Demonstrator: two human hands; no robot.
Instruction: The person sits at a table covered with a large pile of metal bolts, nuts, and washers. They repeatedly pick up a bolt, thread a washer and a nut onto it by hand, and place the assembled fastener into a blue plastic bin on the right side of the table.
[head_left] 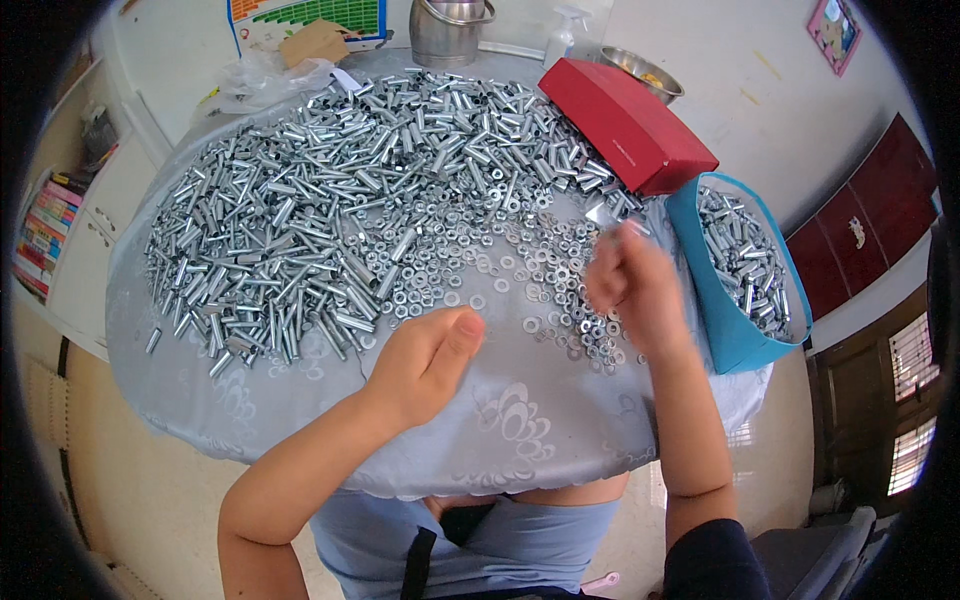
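Right hand (632, 280) blurred; contents hidden

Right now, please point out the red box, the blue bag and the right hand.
red box (628, 124): head view, middle of its lid.
blue bag (722, 318): head view, outer near wall.
right hand (633, 283): head view, back of the hand.

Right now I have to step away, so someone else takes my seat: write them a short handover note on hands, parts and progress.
Left hand: loosely closed, resting on the grey tablecloth; whether it holds anything is unclear.
Right hand: raised and blurred, pinching a small metal piece above the washers and nuts.
Metal sleeves: large heap across the table's far side.
Blue bin: partly filled with metal parts.
Left: most of the heap is still on the table.
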